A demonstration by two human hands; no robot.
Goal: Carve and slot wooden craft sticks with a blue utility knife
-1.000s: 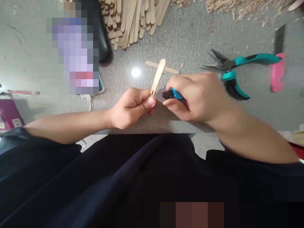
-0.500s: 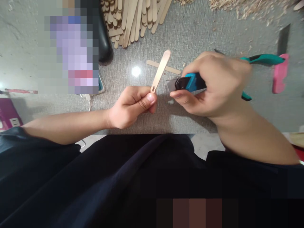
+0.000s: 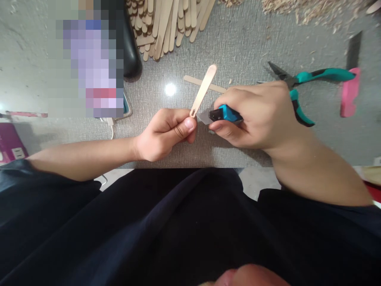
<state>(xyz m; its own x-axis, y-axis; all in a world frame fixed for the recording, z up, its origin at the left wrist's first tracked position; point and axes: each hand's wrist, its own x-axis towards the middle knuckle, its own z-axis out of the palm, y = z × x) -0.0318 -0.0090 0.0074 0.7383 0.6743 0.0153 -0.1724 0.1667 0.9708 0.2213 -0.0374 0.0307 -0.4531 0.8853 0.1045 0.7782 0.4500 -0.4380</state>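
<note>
Between the thumb and curled fingers of my left hand [image 3: 168, 133] a wooden craft stick [image 3: 205, 87] is pinched by its lower end, tilted up to the right. A small slot shows in the stick just above my thumb. My right hand [image 3: 256, 113] is wrapped round a blue and black utility knife [image 3: 226, 114]. The knife's blade points left, its tip close to the slotted end; whether it touches the wood I cannot tell. Behind the held stick a second craft stick [image 3: 193, 80] lies on the grey table [image 3: 160, 71], its right end hidden by my right hand.
Many craft sticks [image 3: 169, 24] are heaped at the back. Wood shavings [image 3: 321, 12] lie at the back right. Green-handled pliers [image 3: 324, 74] and a pink-handled knife [image 3: 350, 93] rest on the right. A black object [image 3: 131, 51] stands at the left, near a white cable [image 3: 112, 127].
My right hand has moved left and slightly down, bringing the utility knife's blade close to the held craft stick. More of the pliers shows. My left hand has barely moved.
</note>
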